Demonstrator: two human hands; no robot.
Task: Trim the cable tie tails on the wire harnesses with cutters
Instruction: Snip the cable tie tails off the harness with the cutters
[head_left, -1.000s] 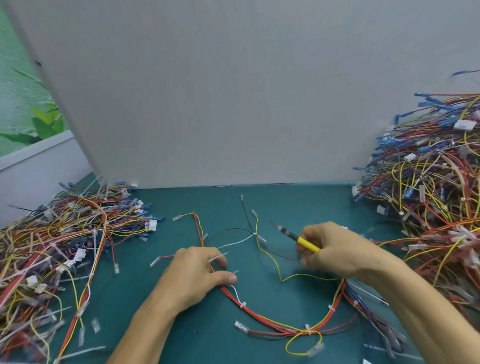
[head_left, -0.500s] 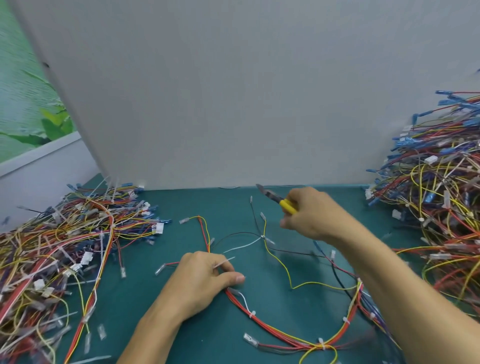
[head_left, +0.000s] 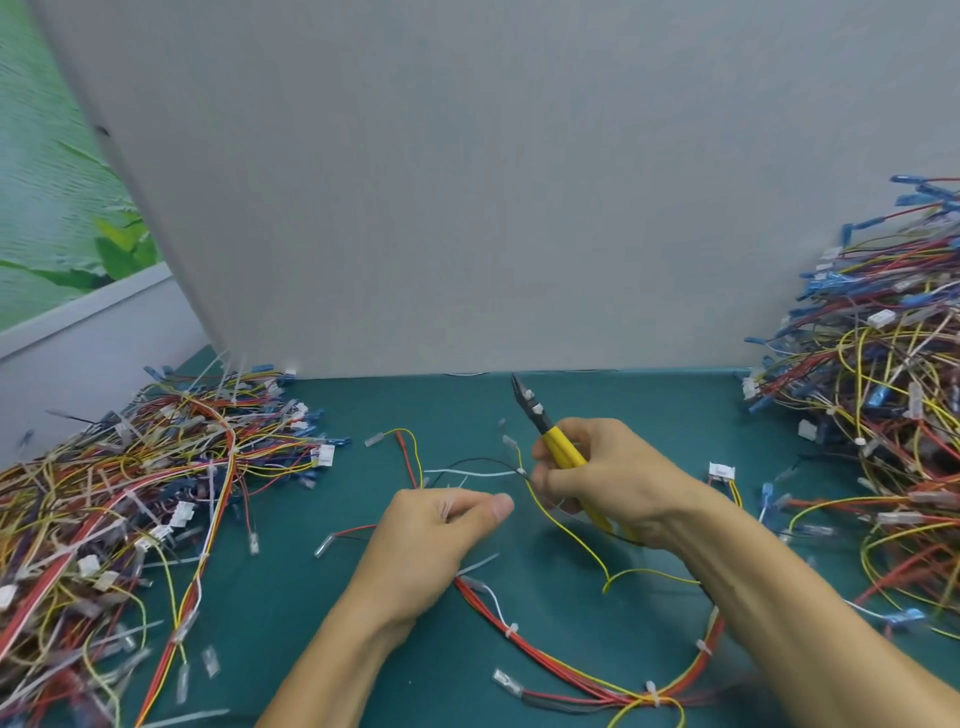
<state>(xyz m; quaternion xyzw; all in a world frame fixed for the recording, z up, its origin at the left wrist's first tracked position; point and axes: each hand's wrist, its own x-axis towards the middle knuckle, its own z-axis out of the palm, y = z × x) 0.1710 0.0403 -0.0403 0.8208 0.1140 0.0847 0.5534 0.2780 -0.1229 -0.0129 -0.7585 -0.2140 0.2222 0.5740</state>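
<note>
Below-left of the cutters (head_left: 551, 439), gripped by the right hand (head_left: 613, 486) and angled away, the harness (head_left: 484, 603) is pinched by the left hand (head_left: 431, 543).

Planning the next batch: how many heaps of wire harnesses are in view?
2: the left heap at the frame's left edge, the right heap at its right edge. A loose harness lies between them. More may lie off-frame.

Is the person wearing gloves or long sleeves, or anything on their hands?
No gloves. The left hand and the right hand are both bare, and no rings show. The left forearm and the right forearm are bare too, right down to the picture's edge: no sleeves, no watch, no bracelet in view.
</note>
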